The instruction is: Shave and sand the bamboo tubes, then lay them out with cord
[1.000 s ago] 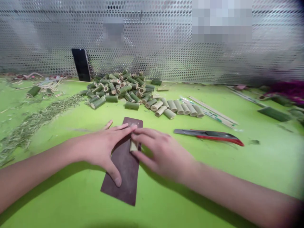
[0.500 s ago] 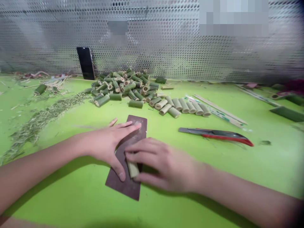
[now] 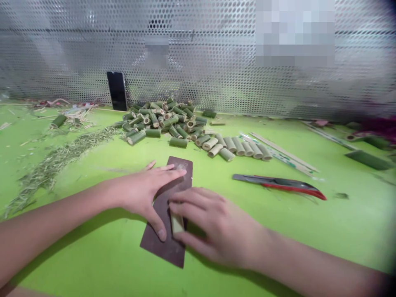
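Observation:
A dark brown sheet of sandpaper point(image 3: 165, 247) lies slantwise on the green tabletop. My left hand point(image 3: 148, 192) is spread over its left side, thumb and fingers pressing it flat. On the sheet, right of that thumb, rests a pale, peeled bamboo piece point(image 3: 177, 225). My right hand point(image 3: 213, 222) grips this piece from the right between fingers and thumb, which cover part of it. To the right of that hand lies a red and grey utility knife point(image 3: 280, 184) with its blade out to the left.
Green bamboo pieces point(image 3: 167, 117) are heaped at the back, with a row of peeled pieces point(image 3: 244, 147) to their right. Shavings point(image 3: 58, 159) trail along the left. A phone point(image 3: 117, 91) leans against the perforated metal panel point(image 3: 213, 82). Thin sticks point(image 3: 284, 152) lie at right.
My right hand and the bamboo piece have shifted slightly right on the sandpaper. My left hand still holds the sheet. The whole view has tilted up a little.

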Available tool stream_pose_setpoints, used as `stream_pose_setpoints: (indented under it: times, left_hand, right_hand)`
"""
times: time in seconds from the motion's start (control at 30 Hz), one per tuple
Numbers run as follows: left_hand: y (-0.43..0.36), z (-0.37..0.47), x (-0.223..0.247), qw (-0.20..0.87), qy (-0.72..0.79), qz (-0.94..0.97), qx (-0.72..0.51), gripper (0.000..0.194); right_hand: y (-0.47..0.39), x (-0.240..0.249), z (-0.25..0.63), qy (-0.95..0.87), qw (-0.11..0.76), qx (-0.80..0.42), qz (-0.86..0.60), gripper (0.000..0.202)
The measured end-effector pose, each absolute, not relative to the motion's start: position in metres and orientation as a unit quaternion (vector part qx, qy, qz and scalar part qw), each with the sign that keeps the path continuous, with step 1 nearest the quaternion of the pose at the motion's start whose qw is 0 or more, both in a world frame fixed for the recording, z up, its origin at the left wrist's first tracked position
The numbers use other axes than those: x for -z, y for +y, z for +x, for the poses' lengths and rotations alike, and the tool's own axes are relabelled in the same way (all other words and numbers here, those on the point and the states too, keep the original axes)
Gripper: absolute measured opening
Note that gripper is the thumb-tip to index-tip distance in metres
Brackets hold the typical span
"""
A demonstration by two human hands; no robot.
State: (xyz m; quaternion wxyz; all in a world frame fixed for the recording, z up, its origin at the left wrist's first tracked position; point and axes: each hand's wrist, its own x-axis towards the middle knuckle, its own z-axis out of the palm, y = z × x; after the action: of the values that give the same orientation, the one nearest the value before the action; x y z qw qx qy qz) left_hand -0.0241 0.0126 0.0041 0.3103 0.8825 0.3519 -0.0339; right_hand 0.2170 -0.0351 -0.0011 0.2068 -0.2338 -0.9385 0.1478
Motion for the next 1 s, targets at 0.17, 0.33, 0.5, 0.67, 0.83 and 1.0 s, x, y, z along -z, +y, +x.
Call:
stream_pose_setpoints:
  times: [0.17, 0.33, 0.5, 0.67, 0.83, 1.0]
  left_hand:
    - [0.011, -0.023, -0.007, 0.328, 0.368, 0.87, 0.015, 0.126]
    - [0.016, -0.026, -0.014, 0.335, 0.363, 0.868, 0.057, 0.131]
    - [0.017, -0.026, -0.017, 0.33, 0.376, 0.863, 0.07, 0.138]
    - [0.016, -0.025, -0.018, 0.33, 0.37, 0.864, 0.085, 0.134]
    - [0.016, -0.024, -0.019, 0.332, 0.388, 0.855, 0.089, 0.137]
    - [0.016, -0.023, -0.02, 0.329, 0.396, 0.851, 0.102, 0.136]
  right_hand:
    - [-0.035, -0.002, 0.219, -0.934, 0.194, -0.174, -0.243, 0.022]
    - [-0.035, -0.001, 0.215, -0.932, 0.199, -0.163, -0.254, 0.017]
    - [-0.034, 0.001, 0.214, -0.915, 0.205, -0.126, -0.324, 0.017]
    - [-0.04, 0.001, 0.212, -0.948, 0.195, -0.153, -0.201, 0.024]
    - [-0.04, 0.001, 0.211, -0.914, 0.194, -0.124, -0.335, 0.021]
    - [-0.039, 0.003, 0.212, -0.946, 0.208, -0.197, -0.151, 0.03]
